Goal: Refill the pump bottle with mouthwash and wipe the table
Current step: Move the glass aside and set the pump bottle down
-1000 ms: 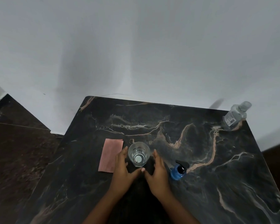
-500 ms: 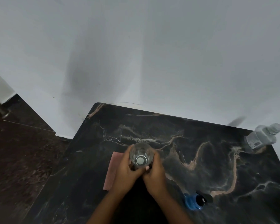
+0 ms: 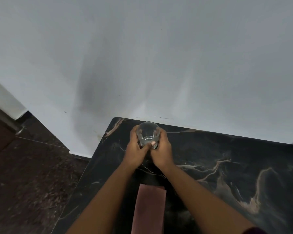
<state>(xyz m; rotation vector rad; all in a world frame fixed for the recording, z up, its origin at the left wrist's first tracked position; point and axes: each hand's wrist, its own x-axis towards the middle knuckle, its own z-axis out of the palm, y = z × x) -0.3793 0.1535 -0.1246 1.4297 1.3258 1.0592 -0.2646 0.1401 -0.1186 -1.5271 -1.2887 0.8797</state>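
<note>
The dark marble desk with pale veins (image 3: pixel 227 174) filled the lower view, and a pink rectangular cloth (image 3: pixel 149 208) lay on it nearer the person than the clear drinking glass (image 3: pixel 147 132). That glass stood close to the desk's far left corner, the left hand (image 3: pixel 135 149) and right hand (image 3: pixel 161 149) both wrapped around its sides. The step looked like clearing the glass aside; no pump bottle showed, so the next move probably called for reaching back to it
</note>
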